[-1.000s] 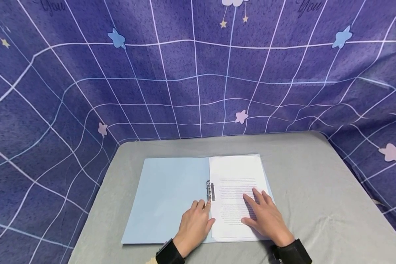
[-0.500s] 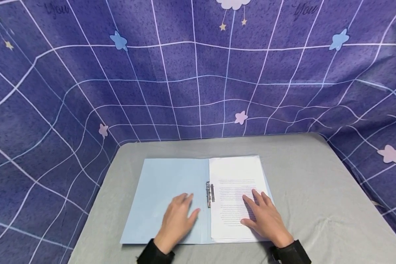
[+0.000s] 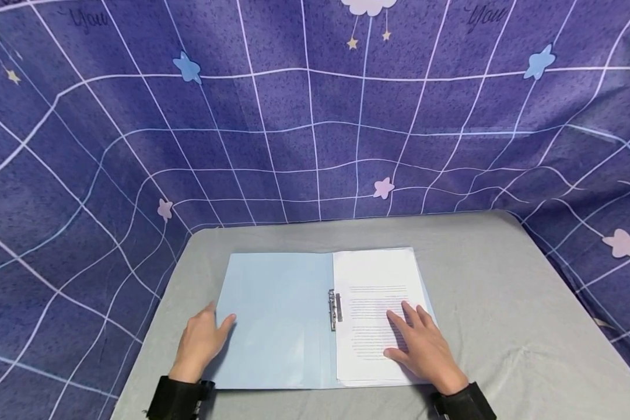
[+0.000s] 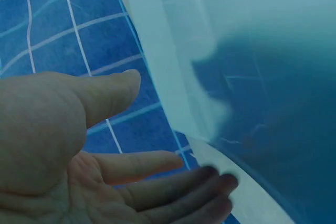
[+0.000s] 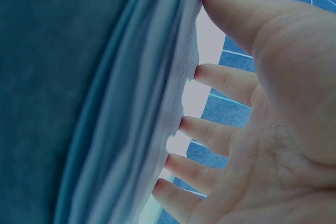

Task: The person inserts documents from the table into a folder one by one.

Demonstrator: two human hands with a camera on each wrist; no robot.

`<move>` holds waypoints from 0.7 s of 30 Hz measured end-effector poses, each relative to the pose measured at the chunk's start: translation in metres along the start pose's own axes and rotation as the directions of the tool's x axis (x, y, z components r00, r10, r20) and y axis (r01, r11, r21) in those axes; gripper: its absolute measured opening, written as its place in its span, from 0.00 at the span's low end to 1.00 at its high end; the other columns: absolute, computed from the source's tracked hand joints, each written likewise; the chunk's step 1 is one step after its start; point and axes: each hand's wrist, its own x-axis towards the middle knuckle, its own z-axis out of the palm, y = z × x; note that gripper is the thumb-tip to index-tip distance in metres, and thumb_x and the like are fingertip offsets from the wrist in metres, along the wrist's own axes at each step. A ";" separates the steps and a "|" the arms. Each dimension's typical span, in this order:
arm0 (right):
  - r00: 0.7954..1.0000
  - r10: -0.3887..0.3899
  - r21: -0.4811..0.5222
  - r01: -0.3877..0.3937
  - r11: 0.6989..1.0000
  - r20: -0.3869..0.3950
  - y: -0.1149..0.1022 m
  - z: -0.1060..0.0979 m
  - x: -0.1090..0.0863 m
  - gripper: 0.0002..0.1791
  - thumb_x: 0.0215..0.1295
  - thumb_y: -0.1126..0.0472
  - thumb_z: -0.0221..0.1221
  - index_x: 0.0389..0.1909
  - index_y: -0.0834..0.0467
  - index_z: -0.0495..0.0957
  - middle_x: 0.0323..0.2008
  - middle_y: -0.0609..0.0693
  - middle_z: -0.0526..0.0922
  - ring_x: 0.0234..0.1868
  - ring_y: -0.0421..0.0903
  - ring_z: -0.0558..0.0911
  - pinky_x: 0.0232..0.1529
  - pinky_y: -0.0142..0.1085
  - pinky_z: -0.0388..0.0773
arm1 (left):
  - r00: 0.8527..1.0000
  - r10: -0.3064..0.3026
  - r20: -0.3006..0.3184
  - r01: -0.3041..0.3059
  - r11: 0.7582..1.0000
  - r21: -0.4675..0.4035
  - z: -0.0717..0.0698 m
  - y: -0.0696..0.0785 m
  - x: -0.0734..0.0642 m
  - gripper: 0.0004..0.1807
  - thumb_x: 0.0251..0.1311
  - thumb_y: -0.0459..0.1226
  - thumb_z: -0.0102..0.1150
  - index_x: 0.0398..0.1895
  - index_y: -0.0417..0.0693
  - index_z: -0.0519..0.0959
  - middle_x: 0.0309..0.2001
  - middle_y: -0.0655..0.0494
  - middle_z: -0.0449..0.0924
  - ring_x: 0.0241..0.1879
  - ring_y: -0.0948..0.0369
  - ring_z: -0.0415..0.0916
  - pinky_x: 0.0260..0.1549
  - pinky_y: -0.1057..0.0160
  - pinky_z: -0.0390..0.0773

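A light blue folder (image 3: pixel 273 315) lies spread flat on the table, its cover to the left. Printed white paper (image 3: pixel 367 271) sits on its right half, beside a metal clip (image 3: pixel 332 309) near the fold. My left hand (image 3: pixel 198 341) is at the cover's left edge, thumb over the blue surface and fingers beyond the edge. In the left wrist view that hand (image 4: pixel 131 171) has its fingers extended, with nothing in them. My right hand (image 3: pixel 422 350) rests spread on the printed page. The right wrist view shows its fingertips (image 5: pixel 190 124) touching the paper (image 5: pixel 181 87).
Grey cloth (image 3: pixel 504 303) covers the table, slightly wrinkled on the right. A purple curtain (image 3: pixel 294 146) with white grid lines and stars hangs around the back and both sides.
My left hand has moved from the metal clip leftward across the cover to its left edge. The clip is now uncovered. My right hand has stayed on the page.
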 end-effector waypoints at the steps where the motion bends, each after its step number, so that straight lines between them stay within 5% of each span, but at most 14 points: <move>1: 1.000 -0.001 0.000 0.001 1.000 -0.001 0.000 0.000 0.000 0.43 0.41 0.39 0.68 0.60 0.56 0.71 0.62 0.67 0.64 0.61 0.69 0.59 0.58 0.60 0.59 | 1.000 -0.018 0.018 0.018 1.000 -0.007 -0.001 -0.003 0.000 0.37 0.61 0.49 0.55 0.59 0.23 0.62 0.52 0.23 0.67 0.49 0.33 0.66 0.46 0.39 0.69; 6: 1.000 0.002 0.005 -0.002 1.000 -0.004 -0.001 0.000 0.002 0.43 0.41 0.40 0.69 0.60 0.56 0.71 0.62 0.67 0.64 0.61 0.69 0.59 0.57 0.61 0.59 | 0.996 -0.045 0.075 0.047 0.999 -0.026 -0.005 -0.009 0.002 0.35 0.61 0.50 0.54 0.56 0.25 0.67 0.51 0.25 0.69 0.49 0.33 0.67 0.45 0.39 0.69; 13: 1.000 0.005 0.009 -0.005 1.000 -0.001 -0.002 -0.001 0.002 0.43 0.41 0.39 0.68 0.60 0.55 0.71 0.62 0.67 0.64 0.61 0.69 0.60 0.56 0.61 0.61 | 0.998 -0.017 0.061 0.019 0.999 -0.033 -0.010 -0.011 0.001 0.35 0.61 0.52 0.53 0.56 0.28 0.69 0.52 0.28 0.71 0.51 0.36 0.67 0.47 0.39 0.69; 21: 1.000 0.003 0.006 -0.003 1.000 0.001 -0.001 -0.001 0.002 0.43 0.41 0.39 0.68 0.60 0.56 0.71 0.62 0.67 0.64 0.61 0.69 0.60 0.57 0.60 0.60 | 0.981 0.176 0.077 -0.169 0.982 -0.080 -0.043 -0.003 -0.001 0.34 0.62 0.54 0.52 0.62 0.38 0.67 0.43 0.38 0.79 0.39 0.49 0.77 0.38 0.45 0.75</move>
